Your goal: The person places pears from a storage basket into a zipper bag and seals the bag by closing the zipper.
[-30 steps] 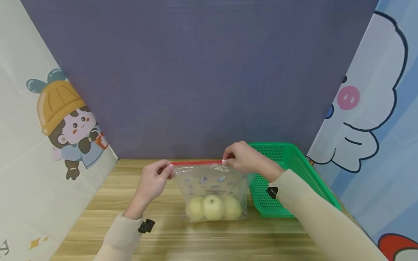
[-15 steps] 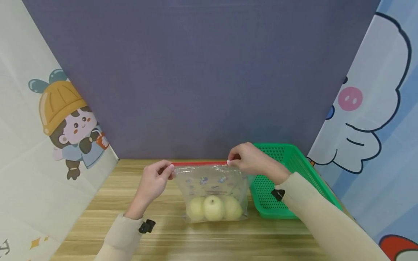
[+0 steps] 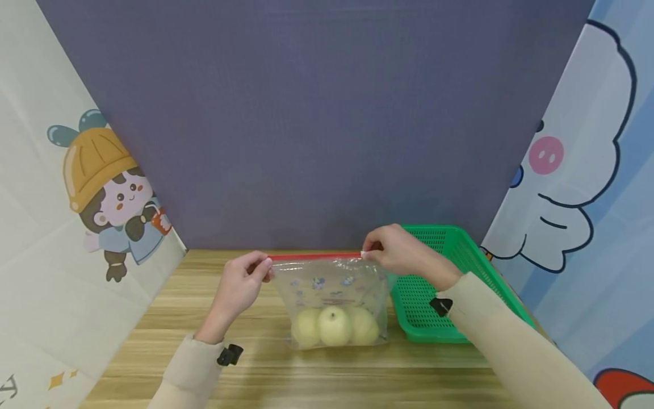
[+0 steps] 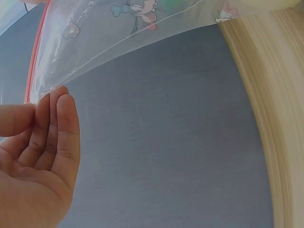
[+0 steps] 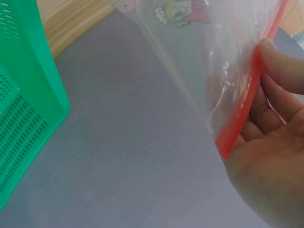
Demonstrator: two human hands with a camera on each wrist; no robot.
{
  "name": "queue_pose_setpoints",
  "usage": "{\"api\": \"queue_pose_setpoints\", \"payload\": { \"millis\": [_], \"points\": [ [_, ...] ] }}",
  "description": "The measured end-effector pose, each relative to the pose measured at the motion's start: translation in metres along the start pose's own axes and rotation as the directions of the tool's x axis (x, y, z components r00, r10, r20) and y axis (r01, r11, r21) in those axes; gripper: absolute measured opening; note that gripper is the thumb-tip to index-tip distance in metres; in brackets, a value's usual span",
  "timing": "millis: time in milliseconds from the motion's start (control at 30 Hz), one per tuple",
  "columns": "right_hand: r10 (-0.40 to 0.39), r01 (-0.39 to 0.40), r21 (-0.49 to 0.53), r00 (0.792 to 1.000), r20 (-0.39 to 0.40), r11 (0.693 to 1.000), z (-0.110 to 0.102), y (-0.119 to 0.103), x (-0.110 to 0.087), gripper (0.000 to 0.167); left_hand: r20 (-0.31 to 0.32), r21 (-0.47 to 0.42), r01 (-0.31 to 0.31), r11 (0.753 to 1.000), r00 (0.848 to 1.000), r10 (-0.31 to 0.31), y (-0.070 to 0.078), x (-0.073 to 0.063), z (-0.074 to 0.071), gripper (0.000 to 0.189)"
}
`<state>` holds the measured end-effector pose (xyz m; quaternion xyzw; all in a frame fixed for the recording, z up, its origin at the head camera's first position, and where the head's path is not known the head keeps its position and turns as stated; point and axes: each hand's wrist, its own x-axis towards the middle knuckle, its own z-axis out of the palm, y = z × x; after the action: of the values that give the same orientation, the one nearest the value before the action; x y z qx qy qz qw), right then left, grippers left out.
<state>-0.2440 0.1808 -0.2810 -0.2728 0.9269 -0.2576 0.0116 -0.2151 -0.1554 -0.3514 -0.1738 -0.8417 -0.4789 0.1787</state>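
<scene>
A clear zip bag (image 3: 327, 287) with a red zip strip (image 3: 317, 257) and small cartoon prints stands upright on the table. Several pale yellow-green round fruits, like pears (image 3: 334, 326), sit at its bottom. My left hand (image 3: 244, 281) pinches the strip's left end between thumb and fingers; the left wrist view shows the bag's corner (image 4: 61, 61) there. With thumb and curled fingers, my right hand (image 3: 393, 250) pinches the strip towards its right side. A tiny white spot shows at those fingertips. In the right wrist view, the red strip's end (image 5: 229, 140) runs past the thumb.
A green perforated plastic basket (image 3: 429, 335) stands to the right of the bag, partly behind my right forearm. The wood-grain table (image 3: 204, 295) meets a dark grey-blue backdrop (image 3: 327, 125) at the back. Printed cartoon sheets flank both sides.
My right hand has slid a short way rightwards along the red strip, its pinch kept. The left hand, the bag and the fruits have stayed in place.
</scene>
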Motion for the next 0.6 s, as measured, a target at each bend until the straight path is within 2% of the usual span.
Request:
{"api": "queue_pose_setpoints", "payload": {
  "millis": [600],
  "points": [
    [0.002,-0.002,0.014,1.000,-0.017,1.000,-0.0020,0.0109,-0.0100,0.009,-0.003,0.015,-0.003,1.000,1.000,0.003,-0.0007,0.0000,0.0001,0.019]
  ]
}}
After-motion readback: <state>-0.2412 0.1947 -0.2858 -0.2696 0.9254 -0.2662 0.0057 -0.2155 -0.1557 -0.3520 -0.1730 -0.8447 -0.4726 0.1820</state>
